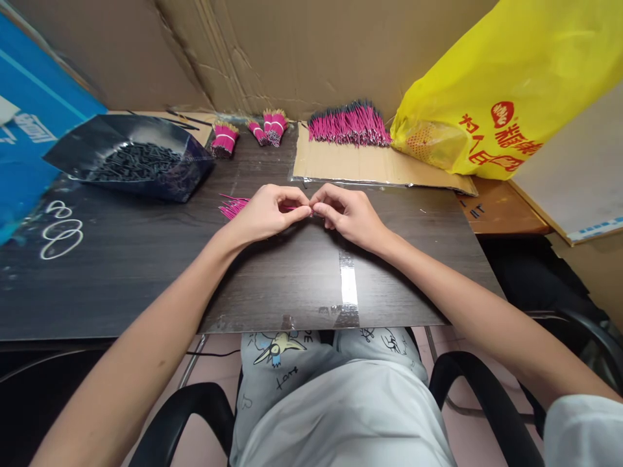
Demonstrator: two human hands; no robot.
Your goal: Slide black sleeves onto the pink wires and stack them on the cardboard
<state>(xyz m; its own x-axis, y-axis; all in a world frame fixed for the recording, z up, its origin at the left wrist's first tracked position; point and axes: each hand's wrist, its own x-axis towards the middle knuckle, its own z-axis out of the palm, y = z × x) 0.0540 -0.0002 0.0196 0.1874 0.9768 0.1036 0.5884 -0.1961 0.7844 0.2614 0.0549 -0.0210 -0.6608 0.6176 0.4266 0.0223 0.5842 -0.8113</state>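
Observation:
My left hand (267, 211) is closed around a small bunch of pink wires (232, 207) whose ends fan out to its left on the dark wooden board (146, 259). My right hand (346, 213) is pinched, its fingertips meeting my left fingertips at one pink wire between them. What my right fingers pinch is too small to name. Both hands rest at the middle of the board.
An open dark bag of small black pieces (134, 159) lies at the back left. Tied pink wire bundles (265, 126) and a loose pink wire pile (348, 124) on cardboard (370, 170) lie behind. A yellow plastic bag (506, 97) stands right.

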